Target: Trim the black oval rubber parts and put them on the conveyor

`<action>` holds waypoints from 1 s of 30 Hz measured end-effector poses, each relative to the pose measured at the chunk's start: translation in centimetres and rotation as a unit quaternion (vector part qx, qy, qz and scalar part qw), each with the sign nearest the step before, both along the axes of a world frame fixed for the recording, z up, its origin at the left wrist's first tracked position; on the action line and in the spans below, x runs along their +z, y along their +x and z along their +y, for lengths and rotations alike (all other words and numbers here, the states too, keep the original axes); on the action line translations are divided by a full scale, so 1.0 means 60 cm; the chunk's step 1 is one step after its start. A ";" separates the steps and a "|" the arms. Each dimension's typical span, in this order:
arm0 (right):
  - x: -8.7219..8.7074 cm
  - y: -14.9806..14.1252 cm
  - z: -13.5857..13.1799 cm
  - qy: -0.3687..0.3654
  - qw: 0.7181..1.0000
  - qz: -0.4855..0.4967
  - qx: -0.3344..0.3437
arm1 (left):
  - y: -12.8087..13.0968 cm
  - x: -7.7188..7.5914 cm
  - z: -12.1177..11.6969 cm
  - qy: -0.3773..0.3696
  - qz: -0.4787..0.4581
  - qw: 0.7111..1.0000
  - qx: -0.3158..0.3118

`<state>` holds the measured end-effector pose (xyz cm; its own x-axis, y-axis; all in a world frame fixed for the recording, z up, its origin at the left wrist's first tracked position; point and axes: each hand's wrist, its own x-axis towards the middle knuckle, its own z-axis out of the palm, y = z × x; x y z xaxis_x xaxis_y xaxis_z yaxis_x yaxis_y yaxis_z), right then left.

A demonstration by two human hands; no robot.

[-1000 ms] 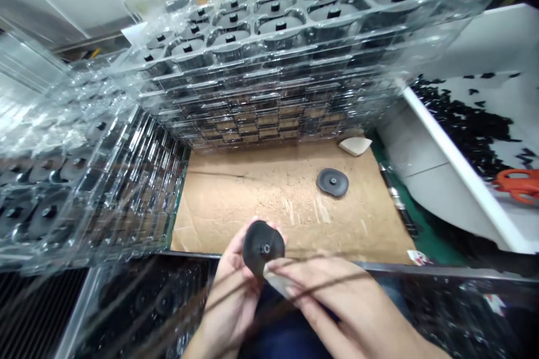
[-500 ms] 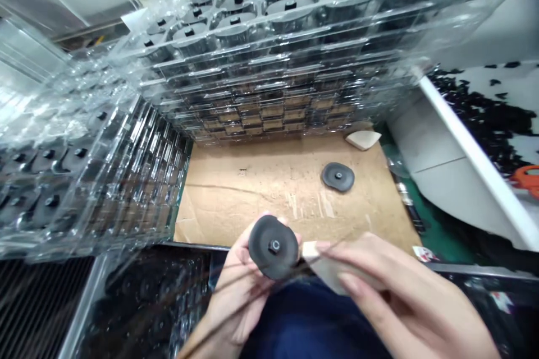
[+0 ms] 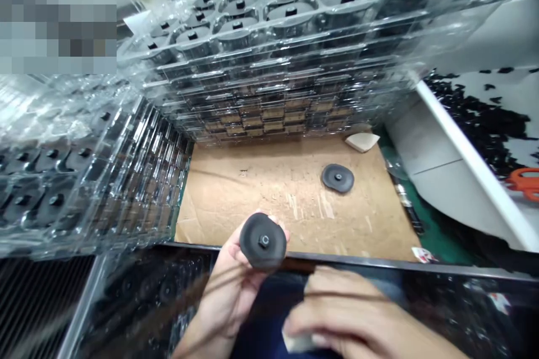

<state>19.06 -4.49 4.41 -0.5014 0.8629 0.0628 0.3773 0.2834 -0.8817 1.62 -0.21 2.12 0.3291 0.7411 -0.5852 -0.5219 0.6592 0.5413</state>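
My left hand [image 3: 233, 286] holds a round black rubber disc [image 3: 263, 241] with a small metal centre stud, its face tilted up towards me. My right hand [image 3: 341, 314] is low near my lap, apart from the disc. It grips a pale wedge-shaped pad [image 3: 298, 342], partly hidden by the fingers. A second black disc [image 3: 337, 178] lies flat on a brown cardboard sheet [image 3: 261, 202]. A similar pale wedge [image 3: 362, 142] rests at the sheet's far edge.
Stacked clear plastic trays [image 3: 269, 50] holding black discs stand behind and left of the cardboard. A white bin [image 3: 471, 179] on the right holds black scraps and orange-handled scissors [image 3: 522, 184]. A dark tray edge [image 3: 295, 258] runs in front of me.
My right hand has moved down and away from the disc, carrying the pale pad towards my lap. The left hand still holds the disc, shifted slightly left.
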 end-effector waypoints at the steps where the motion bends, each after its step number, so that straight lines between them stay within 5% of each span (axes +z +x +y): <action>1: -0.005 0.000 -0.007 -0.033 0.999 -0.001 0.015 | 0.000 -0.002 0.000 0.003 -0.001 1.000 0.012; 6: -0.047 0.002 -0.032 -0.104 0.986 0.026 -0.126 | 0.000 -0.016 -0.002 -0.002 -0.013 0.999 0.041; 11: -0.045 0.002 -0.013 -0.059 0.966 0.028 -0.248 | 0.004 -0.015 -0.002 0.000 -0.037 0.999 0.032; 16: -0.019 -0.020 0.027 0.037 0.983 0.034 -0.174 | 0.001 -0.016 -0.005 0.018 -0.036 0.999 0.012; 20: -0.033 -0.015 0.020 -0.095 0.991 0.073 -0.066 | -0.011 -0.026 -0.001 0.001 -0.005 0.999 0.037; 26: -0.113 0.000 -0.019 -0.201 0.953 0.030 -0.227 | -0.008 -0.026 0.012 -0.014 -0.005 0.997 0.072; 30: -0.103 -0.007 -0.006 -0.168 0.940 0.038 -0.296 | 0.008 -0.018 0.012 -0.009 -0.015 0.999 0.045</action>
